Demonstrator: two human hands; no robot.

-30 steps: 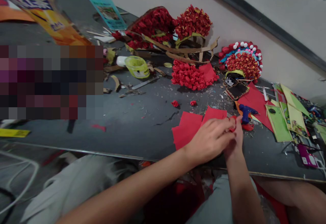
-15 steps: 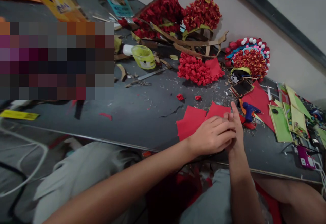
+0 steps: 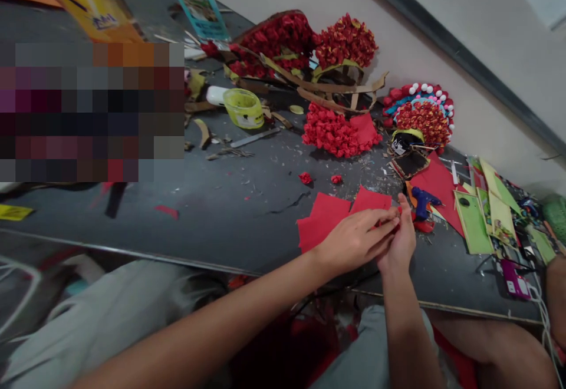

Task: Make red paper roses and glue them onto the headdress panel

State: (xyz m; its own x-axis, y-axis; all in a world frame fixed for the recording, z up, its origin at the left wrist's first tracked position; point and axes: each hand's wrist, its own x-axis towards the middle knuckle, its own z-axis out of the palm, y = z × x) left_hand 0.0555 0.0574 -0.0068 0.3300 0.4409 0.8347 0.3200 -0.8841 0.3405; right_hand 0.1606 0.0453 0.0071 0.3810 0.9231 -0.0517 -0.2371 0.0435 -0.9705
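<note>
A dark table stretches beneath everything. Toward its back sits a thick cluster of red flowers, with a red square on its right end. Nearer the edge lie overlapping red sheets, partly hidden by the left hand, whose fingers bend inward and pinch beside the right hand. One right finger points up; whether that hand pinches too, I cannot tell. A blue glue gun lies just beyond it. Two loose flowers rest between cluster and sheets. Smallest, a red piece shows at the meeting fingertips, mostly hidden.
</note>
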